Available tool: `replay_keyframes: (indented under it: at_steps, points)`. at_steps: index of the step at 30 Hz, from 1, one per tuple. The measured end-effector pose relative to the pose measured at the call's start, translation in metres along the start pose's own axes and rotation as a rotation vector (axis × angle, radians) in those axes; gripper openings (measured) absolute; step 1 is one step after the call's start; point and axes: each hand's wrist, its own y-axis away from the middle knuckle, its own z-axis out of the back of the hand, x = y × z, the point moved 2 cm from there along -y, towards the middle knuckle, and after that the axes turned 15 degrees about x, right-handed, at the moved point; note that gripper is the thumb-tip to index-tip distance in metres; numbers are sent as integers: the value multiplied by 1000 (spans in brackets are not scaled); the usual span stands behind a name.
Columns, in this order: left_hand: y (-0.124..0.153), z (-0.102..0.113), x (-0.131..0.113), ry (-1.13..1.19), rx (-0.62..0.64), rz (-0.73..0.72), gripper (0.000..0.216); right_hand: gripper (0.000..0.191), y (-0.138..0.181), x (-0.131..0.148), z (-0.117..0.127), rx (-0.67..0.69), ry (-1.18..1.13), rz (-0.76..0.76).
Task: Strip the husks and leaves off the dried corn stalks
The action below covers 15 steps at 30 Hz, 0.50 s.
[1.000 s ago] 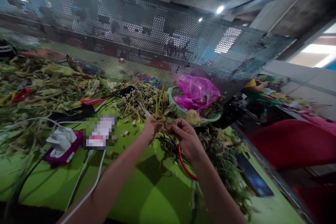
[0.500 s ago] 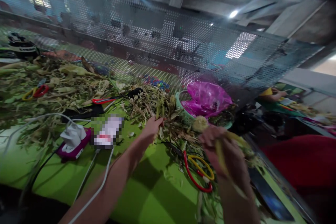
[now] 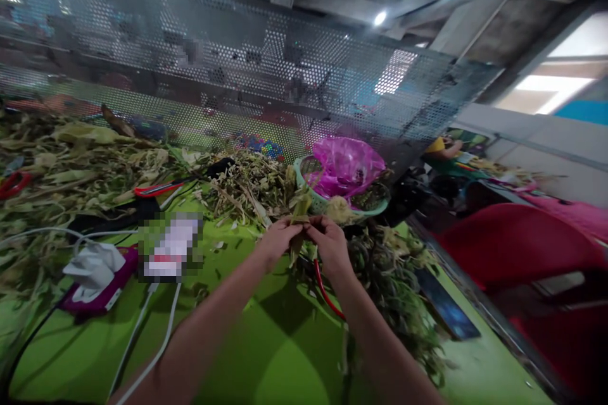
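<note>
Over the green table (image 3: 228,342), my left hand (image 3: 279,239) and my right hand (image 3: 330,242) meet almost fingertip to fingertip. Both pinch a pale yellow-green dried leaf strip (image 3: 301,210), whose upper end sticks up above the fingers. Partly hidden by my right hand and forearm, red-handled scissors (image 3: 327,294) lie on the table. Just behind the hands stands a light green basket (image 3: 327,205) holding a bright pink plastic bag (image 3: 349,164). A round tan fibrous ball (image 3: 339,210) sits at its near rim.
Dried leaves (image 3: 85,158) pile up at the left, more (image 3: 394,285) at the right. A phone (image 3: 173,247), a purple power strip (image 3: 90,297) and white cables lie left. A dark phone (image 3: 449,304) rests near the right edge, beside a red chair (image 3: 494,247). A mesh partition (image 3: 228,69) stands behind.
My right hand has moved inward from the right to meet my left, and both now grip the leaf strip. The view has swung right, uncovering more of the leaf pile and red chair.
</note>
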Motion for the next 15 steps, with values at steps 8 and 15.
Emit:
replay_keyframes:
  at_steps: [8, 15]
  points:
    - [-3, 0, 2, 17, 127, -61, 43, 29, -1, 1, 1, -3, -40, -5]
    - [5, -2, -6, -83, 209, 118, 33, 22, -2, 5, 8, -15, -277, -34]
